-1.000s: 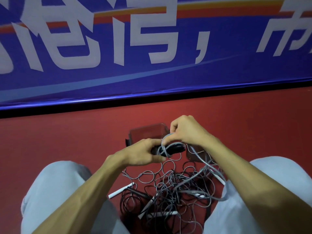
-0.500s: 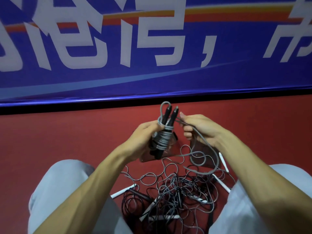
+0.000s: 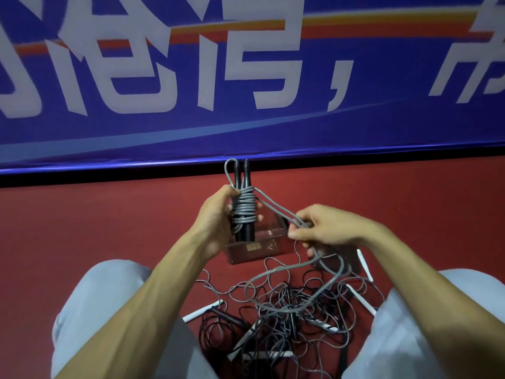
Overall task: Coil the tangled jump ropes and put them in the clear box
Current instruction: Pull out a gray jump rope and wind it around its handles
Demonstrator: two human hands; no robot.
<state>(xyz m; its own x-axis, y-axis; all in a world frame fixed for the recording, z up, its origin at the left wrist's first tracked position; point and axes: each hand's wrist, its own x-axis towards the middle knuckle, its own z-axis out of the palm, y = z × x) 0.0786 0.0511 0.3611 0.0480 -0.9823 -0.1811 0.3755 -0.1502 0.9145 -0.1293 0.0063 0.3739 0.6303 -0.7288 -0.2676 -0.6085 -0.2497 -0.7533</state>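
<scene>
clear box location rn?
Head view, centre: the clear box sits on the red floor between the left hand and right hand, just beyond the tangled rope pile.

Clear box lies beyond tangled ropes.

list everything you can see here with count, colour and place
banner: one, blue with white characters, at back
floor: one, red, underneath
clear box: one, transparent, on the floor, mid-frame
jump rope: one, grey, wound round its two black handles, held up at centre
tangled jump ropes: several, grey and black, floor, bottom centre
white handles: several, in the tangle
trousers: one pair, light grey, bottom corners
left hand: one, grips the wound handles
right hand: one, pinches the rope's loose length
</scene>
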